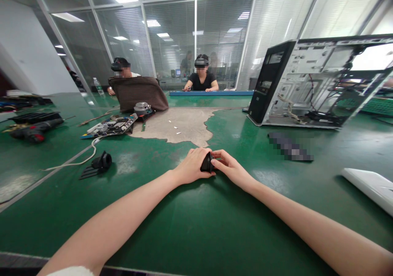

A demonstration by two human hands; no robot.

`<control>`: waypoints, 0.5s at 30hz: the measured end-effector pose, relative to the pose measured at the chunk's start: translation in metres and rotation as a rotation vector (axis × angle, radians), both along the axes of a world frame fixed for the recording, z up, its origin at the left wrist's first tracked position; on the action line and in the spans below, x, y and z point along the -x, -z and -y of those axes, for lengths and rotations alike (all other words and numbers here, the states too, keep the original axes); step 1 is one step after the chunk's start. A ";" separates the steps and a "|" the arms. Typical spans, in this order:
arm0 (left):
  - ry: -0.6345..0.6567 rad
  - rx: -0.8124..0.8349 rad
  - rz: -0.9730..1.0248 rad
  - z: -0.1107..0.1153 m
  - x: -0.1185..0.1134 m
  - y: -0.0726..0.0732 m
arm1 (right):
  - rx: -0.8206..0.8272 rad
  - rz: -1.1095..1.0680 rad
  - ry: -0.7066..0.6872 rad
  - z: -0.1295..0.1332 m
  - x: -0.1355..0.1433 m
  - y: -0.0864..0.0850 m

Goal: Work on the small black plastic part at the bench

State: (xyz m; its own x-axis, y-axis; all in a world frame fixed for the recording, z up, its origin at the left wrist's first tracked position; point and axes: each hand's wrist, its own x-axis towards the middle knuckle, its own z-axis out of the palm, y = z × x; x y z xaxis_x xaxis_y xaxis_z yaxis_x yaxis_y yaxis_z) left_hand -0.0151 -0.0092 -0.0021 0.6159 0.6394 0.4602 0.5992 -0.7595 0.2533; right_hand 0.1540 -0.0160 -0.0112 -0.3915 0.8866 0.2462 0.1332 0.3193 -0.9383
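Observation:
A small black rounded part with a flared rim (206,163) is held between my two hands, low over the middle of the green tabletop (196,227). My left hand (192,165) wraps around it from the left, thumb low at its near side. From the right, my right hand (229,166) pinches its rim with thumb and fingertips. The part's far side is hidden by my fingers, and its exact kind cannot be made out. Left of my hands lies another black part with a round opening and a slatted base (100,163), apart from them.
An open computer case (273,84) stands at the right, behind a pixelated dark object (290,146) and a white slab (371,188). Circuit boards (113,125), a pale cable (82,161) and a power drill (37,129) lie left. Two people (202,77) sit across the table.

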 end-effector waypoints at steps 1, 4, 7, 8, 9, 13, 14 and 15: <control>-0.001 0.003 0.000 0.000 0.000 0.000 | 0.004 -0.004 -0.022 0.001 -0.001 0.000; -0.002 0.010 0.004 0.000 0.000 0.000 | 0.025 -0.053 -0.105 0.004 -0.002 -0.002; -0.003 0.015 0.015 0.000 0.001 0.001 | 0.035 -0.077 -0.137 0.007 -0.002 -0.004; -0.004 0.016 0.018 0.000 0.001 0.001 | 0.030 -0.076 -0.126 0.007 -0.001 -0.004; -0.005 0.017 0.021 0.000 0.001 0.001 | 0.024 -0.076 -0.108 0.007 0.000 -0.004; -0.004 0.018 0.021 0.000 0.000 0.001 | 0.010 -0.076 -0.040 0.006 0.003 -0.005; -0.002 0.017 0.018 0.000 0.000 0.001 | 0.010 -0.069 -0.025 0.005 0.004 -0.005; 0.000 0.016 0.016 0.000 0.000 0.001 | 0.010 -0.058 -0.012 0.004 0.004 -0.004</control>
